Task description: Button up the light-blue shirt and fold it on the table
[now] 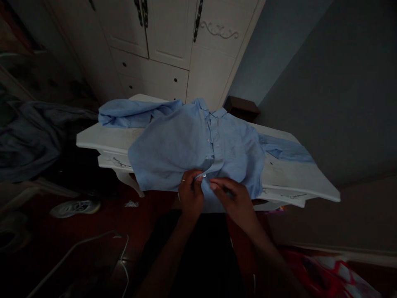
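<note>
Shirt: blue, lies front-up on white table (297,178), collar (218,113) at the far edge; body (173,136) spans the mid-top, hem hangs over the near edge.
Hidden: L palm, turned away from cam; part of lower placket, behind fingers. Table's near edge mostly under cloth in the middle.
Hard to see: pic is v. dark; can't tell if R fingertips have any cloth b/w them. Floor items bottom L mostly a blur.
Cut off: both forearms at bottom; wardrobe (167,41) at top; red-and-white fabric (328,275) at bottom R.
L hand: (191,196) fingers curled, thumb & index closed on placket edge by a white button (204,176); ring on one finger. Sits at table's near edge, approx. mid.
R hand: (237,203) fingers bent, thumb & index tips close together, just R of that btn; wrist angled in from lower R.
Sleeves: L one (133,114) bunched along far edge nr far L corner; R one (288,150) flat, out to R end.
Floor: sneaker (76,208) below table's L end.
</note>
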Action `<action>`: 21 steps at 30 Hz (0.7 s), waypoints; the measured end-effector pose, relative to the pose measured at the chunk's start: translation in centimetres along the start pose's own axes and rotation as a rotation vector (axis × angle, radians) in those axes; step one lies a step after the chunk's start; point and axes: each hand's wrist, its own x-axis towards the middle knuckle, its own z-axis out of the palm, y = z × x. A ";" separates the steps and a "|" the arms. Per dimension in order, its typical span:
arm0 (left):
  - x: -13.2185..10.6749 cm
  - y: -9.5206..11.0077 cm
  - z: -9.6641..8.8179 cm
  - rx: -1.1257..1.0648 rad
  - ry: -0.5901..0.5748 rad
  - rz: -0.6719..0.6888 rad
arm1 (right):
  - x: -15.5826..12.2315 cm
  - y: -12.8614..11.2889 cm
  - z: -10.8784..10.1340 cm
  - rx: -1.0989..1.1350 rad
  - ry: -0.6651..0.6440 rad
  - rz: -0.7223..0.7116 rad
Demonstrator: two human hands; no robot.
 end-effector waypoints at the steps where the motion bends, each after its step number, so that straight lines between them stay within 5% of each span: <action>1: -0.2 0.0 0.1 0.010 0.012 0.028 | -0.2 0.5 0.6 0.098 -0.020 0.114; 4: -0.6 -0.2 0.1 0.056 0.030 0.088 | -0.2 2.0 2.3 0.404 -0.019 0.374; 8: -1.0 -0.6 -0.2 0.121 0.008 0.153 | 0.4 2.6 3.4 0.644 0.002 0.496; 15: -1.2 -0.6 -2.2 0.235 -0.054 0.325 | 0.6 3.2 3.7 0.610 0.034 0.473; 21: 0.0 1.4 -3.8 0.279 -0.026 0.311 | 0.4 3.7 3.7 0.489 0.063 0.377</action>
